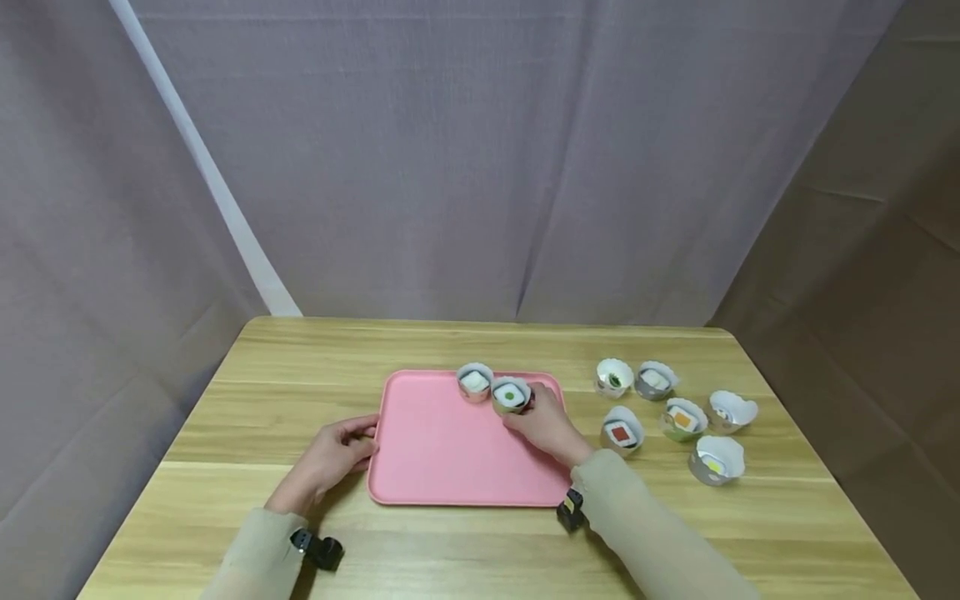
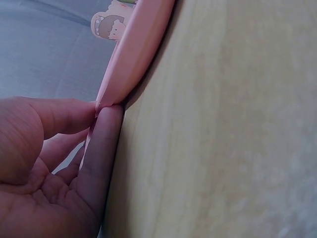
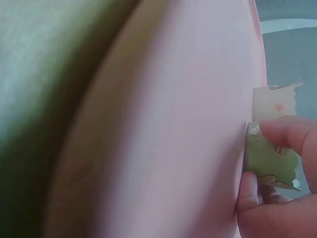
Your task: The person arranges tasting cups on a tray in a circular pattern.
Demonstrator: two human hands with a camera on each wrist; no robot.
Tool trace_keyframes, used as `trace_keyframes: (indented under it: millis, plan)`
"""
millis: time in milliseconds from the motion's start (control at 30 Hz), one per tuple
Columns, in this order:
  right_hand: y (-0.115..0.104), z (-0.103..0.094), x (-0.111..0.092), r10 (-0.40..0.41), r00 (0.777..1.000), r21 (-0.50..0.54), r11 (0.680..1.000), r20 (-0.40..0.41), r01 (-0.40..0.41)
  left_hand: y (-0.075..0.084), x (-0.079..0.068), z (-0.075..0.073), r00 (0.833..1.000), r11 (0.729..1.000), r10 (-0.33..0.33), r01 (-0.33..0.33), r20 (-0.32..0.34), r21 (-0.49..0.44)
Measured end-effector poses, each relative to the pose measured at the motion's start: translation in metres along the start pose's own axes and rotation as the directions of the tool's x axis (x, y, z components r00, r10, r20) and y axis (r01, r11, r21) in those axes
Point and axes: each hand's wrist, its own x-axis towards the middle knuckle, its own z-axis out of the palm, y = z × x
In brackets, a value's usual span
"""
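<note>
With our right hand (image 1: 546,422) we are grasping a green paper cup (image 3: 267,161) between thumb and fingers; its scalloped rim is showing white inside, around a white square (image 1: 509,396) marked with a green dot. It is standing near the far edge of the pink tray (image 1: 450,458), just beside a pale paper cup (image 3: 272,105). With our left hand (image 1: 333,454) we are pinching the tray's left edge.

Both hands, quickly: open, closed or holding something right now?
Left hand: pinching the pink tray by its left edge.
Right hand: holding a green scalloped paper cup.
</note>
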Motion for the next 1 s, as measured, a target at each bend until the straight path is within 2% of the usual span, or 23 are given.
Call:
trace_keyframes:
  millis: [300, 500, 567, 667, 800, 900, 1000]
  plan:
    - [-0.008, -0.013, -0.009, 0.077, 0.996, -0.01, 0.997, 0.054, -0.076, -0.001, 0.001, -0.002, 1.0, 1.0, 0.015, -0.015, 0.012, -0.016]
    - [-0.02, -0.038, -0.025, 0.09, 0.993, -0.099, 0.992, 0.079, -0.082, -0.001, 0.0, -0.001, 1.0, 1.0, 0.021, -0.021, 0.014, -0.022]
    - [-0.023, -0.051, -0.031, 0.061, 0.995, -0.144, 0.988, 0.082, -0.048, -0.001, 0.0, 0.002, 1.0, 0.999, 0.023, -0.022, 0.02, -0.028]
    - [-0.02, -0.072, -0.04, -0.026, 0.997, -0.226, 0.973, 0.078, 0.043, -0.002, 0.001, 0.005, 0.999, 0.999, 0.024, -0.023, 0.038, -0.038]
    - [-0.01, -0.097, -0.05, -0.133, 0.99, -0.347, 0.927, 0.049, 0.142, -0.002, 0.001, 0.007, 0.999, 0.999, 0.029, -0.027, 0.044, -0.036]
    - [-0.001, -0.109, -0.055, -0.154, 0.988, -0.41, 0.9, 0.021, 0.149, -0.002, 0.001, 0.005, 0.999, 0.999, 0.033, -0.032, 0.035, -0.03]
    - [0.006, -0.116, -0.057, -0.151, 0.988, -0.435, 0.889, 0.012, 0.141, -0.003, 0.002, 0.001, 0.999, 0.999, 0.029, -0.028, 0.018, -0.032]
